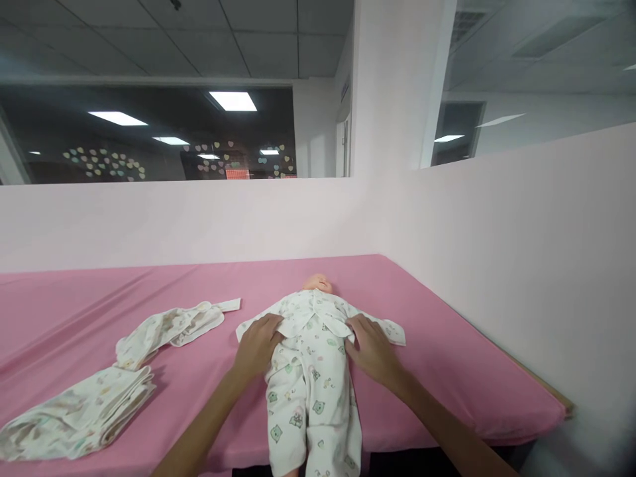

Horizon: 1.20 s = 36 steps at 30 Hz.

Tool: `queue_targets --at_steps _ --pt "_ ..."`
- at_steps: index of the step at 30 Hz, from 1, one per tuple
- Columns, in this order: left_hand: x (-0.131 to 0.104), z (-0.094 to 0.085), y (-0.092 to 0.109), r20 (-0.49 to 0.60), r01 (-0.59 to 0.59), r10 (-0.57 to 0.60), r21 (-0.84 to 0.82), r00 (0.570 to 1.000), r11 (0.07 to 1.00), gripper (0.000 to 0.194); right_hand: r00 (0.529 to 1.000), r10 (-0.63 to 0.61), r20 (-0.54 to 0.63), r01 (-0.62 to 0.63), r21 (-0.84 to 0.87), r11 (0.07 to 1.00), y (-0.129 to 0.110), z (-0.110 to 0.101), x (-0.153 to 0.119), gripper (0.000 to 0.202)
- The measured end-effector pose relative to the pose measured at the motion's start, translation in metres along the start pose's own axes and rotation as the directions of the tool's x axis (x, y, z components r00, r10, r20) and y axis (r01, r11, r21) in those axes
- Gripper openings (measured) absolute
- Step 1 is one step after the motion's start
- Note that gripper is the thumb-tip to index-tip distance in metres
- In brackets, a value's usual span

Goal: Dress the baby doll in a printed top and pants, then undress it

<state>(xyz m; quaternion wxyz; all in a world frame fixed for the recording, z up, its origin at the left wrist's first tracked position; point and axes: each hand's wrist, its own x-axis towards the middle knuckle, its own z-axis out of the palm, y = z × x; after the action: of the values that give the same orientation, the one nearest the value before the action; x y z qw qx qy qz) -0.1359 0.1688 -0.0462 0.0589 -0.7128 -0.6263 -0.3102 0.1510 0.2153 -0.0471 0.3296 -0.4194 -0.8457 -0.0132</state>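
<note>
A baby doll [318, 283] lies on its back on a pink-covered table, its head toward the wall. It wears a white patterned baby shirt [312, 305] with the sleeves spread out, and white trousers [318, 391] printed with small bears, whose legs reach the near edge. My left hand [258, 343] is closed at the shirt's lower left edge, fingers curled on the cloth. At the lower right edge, my right hand [373, 348] pinches the shirt hem too. Part of the waist area is covered by the shirt front.
Left of the doll lie a folded patterned cloth [74, 411] and a crumpled patterned garment or band [171, 328]. The pink sheet [447, 371] ends at a white wall [521, 252] on the right. Glass windows [163, 132] stand above the back wall.
</note>
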Motion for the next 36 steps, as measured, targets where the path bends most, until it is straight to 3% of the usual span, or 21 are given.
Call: queue_targets --at_steps 2,7,11,14,18,21,25,27,29,33,36 --pt "0.009 -0.004 0.009 -0.036 -0.049 0.048 -0.022 0.998 0.999 0.030 0.999 -0.013 -0.048 0.014 0.018 1.000 -0.007 -0.002 0.014 0.027" --pt "0.015 -0.007 0.036 -0.189 -0.254 0.249 -0.003 0.950 0.967 0.027 0.994 -0.024 -0.110 0.035 0.100 0.994 -0.031 0.000 0.035 0.015" --pt "0.000 -0.002 0.053 -0.076 -0.425 0.441 0.165 0.894 0.890 0.024 0.980 -0.184 -0.072 0.191 0.113 0.975 -0.052 0.009 0.022 0.016" --pt "-0.009 -0.002 0.058 0.013 -0.456 0.462 0.191 0.887 0.869 0.025 0.967 -0.254 -0.017 0.254 0.063 0.965 -0.060 0.015 0.009 0.016" --pt "-0.008 -0.015 0.064 0.137 -0.337 0.332 0.015 0.933 0.941 0.030 0.966 -0.254 -0.049 0.257 0.059 0.965 -0.060 0.016 0.000 0.015" --pt "0.000 -0.028 0.067 0.223 -0.182 0.217 -0.168 0.950 0.969 0.036 0.974 -0.189 -0.125 0.209 0.171 0.963 -0.052 0.013 0.003 0.022" --pt "0.026 -0.032 0.066 0.203 0.014 0.045 -0.283 0.978 0.959 0.037 0.969 0.136 -0.206 -0.062 0.332 0.941 -0.028 0.017 0.022 0.038" --pt "0.048 -0.026 0.065 0.178 0.089 -0.044 -0.253 0.983 0.963 0.037 0.931 0.288 -0.223 -0.199 0.351 0.915 -0.013 0.025 0.033 0.039" --pt "0.075 -0.015 0.064 0.160 0.129 -0.098 -0.199 0.982 0.972 0.036 0.907 0.364 -0.211 -0.280 0.345 0.896 0.000 0.036 0.039 0.039" --pt "0.124 0.018 0.065 0.169 0.234 -0.218 -0.082 0.961 0.969 0.030 0.886 0.443 -0.141 -0.379 0.331 0.864 0.010 0.063 0.033 0.037" --pt "0.144 0.041 0.066 0.169 0.331 -0.328 0.007 0.929 0.943 0.025 0.880 0.464 -0.104 -0.411 0.326 0.852 0.010 0.076 0.024 0.038"
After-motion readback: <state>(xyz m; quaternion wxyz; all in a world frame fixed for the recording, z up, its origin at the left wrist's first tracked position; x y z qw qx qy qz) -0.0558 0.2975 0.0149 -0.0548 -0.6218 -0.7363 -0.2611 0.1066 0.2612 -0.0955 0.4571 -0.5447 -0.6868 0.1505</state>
